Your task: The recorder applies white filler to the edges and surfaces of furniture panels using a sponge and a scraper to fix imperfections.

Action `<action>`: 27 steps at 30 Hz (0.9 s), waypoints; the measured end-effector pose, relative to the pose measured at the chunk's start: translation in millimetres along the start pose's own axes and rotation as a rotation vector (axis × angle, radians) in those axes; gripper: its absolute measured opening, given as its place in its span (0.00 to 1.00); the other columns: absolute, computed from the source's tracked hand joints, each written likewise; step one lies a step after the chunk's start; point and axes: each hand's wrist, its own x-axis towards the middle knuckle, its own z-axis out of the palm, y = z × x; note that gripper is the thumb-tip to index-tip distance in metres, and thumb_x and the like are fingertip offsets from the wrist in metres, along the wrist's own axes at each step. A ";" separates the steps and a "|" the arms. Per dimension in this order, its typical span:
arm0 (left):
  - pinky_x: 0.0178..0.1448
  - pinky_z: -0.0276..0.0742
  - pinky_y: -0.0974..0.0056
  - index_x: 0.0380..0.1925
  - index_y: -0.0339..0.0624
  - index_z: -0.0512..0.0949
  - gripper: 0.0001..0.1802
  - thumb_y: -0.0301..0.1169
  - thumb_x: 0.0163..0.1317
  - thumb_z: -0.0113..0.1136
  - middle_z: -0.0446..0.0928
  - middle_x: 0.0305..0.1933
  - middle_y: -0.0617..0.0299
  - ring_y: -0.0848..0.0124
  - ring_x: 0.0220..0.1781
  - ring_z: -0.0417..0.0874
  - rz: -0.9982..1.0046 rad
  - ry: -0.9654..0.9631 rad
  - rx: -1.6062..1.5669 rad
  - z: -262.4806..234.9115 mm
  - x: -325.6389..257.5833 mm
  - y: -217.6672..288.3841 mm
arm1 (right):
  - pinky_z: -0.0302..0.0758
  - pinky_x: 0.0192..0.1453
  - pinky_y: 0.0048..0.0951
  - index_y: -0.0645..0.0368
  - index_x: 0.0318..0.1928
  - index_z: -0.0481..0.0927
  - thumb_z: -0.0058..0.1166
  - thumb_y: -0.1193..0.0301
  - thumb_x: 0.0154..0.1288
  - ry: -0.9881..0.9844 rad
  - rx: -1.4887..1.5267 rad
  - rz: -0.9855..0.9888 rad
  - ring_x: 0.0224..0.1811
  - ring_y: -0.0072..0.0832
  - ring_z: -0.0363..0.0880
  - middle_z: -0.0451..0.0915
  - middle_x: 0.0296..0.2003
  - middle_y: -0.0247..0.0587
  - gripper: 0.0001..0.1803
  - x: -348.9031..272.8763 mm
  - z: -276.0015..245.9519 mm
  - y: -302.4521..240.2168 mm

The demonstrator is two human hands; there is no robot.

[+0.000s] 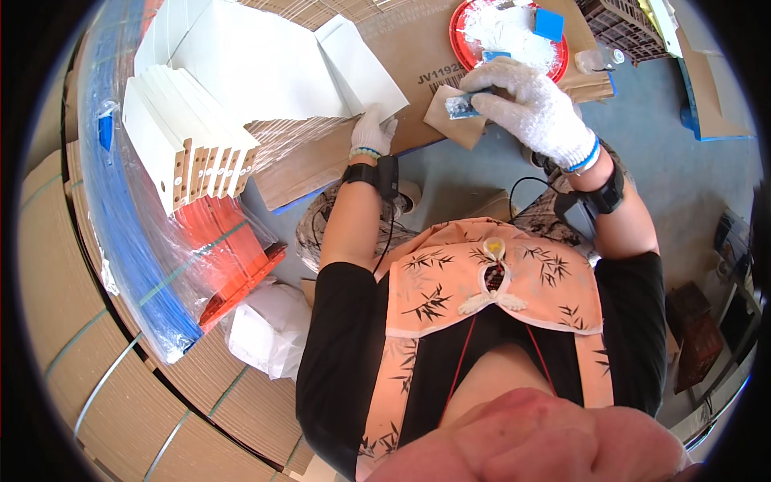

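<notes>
My left hand (pixel 372 135), in a white knit glove, grips the near edge of a white panel (pixel 361 68) that lies angled on the cardboard. In my right hand (pixel 532 114), also gloved, is a small flat blue-grey scraper (pixel 461 107) smeared with white. Below the scraper lies a tan square piece (pixel 451 124) at the cardboard's edge. Just beyond my right hand stands a round red tray (pixel 459 50) holding white paste or powder. A blue block (pixel 548 25) rests at its right, and a smaller blue piece (pixel 496 56) shows near my fingertips.
White panels with drilled edges (pixel 193 140) stand stacked at the left. Plastic-wrapped blue and orange material (pixel 233 249) and strapped cardboard stacks (pixel 120 377) lie beyond them. A clear bottle (pixel 598 61) is right of the tray, near a brown crate (pixel 622 28).
</notes>
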 end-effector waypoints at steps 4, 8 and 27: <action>0.39 0.76 0.66 0.51 0.38 0.76 0.14 0.35 0.73 0.57 0.75 0.35 0.68 0.73 0.36 0.76 -0.123 -0.339 -0.175 18.1 -38.0 27.5 | 0.76 0.51 0.28 0.62 0.50 0.85 0.57 0.72 0.71 -0.031 0.115 0.093 0.43 0.22 0.79 0.83 0.40 0.37 0.11 1.9 4.1 14.6; 0.33 0.73 0.67 0.43 0.39 0.76 0.08 0.33 0.72 0.56 0.75 0.32 0.65 0.74 0.29 0.74 -0.401 -0.808 -0.759 15.6 -87.6 58.0 | 0.78 0.45 0.25 0.61 0.51 0.86 0.56 0.71 0.73 -0.026 0.297 0.286 0.42 0.22 0.80 0.84 0.42 0.35 0.12 14.5 0.6 29.4; 0.76 0.65 0.59 0.76 0.35 0.57 0.44 0.39 0.66 0.66 0.71 0.72 0.54 0.64 0.74 0.71 0.697 -0.971 0.953 13.9 -203.6 39.8 | 0.77 0.62 0.36 0.64 0.59 0.81 0.64 0.71 0.68 -0.329 1.129 -0.264 0.55 0.31 0.80 0.82 0.53 0.43 0.20 12.5 54.7 3.5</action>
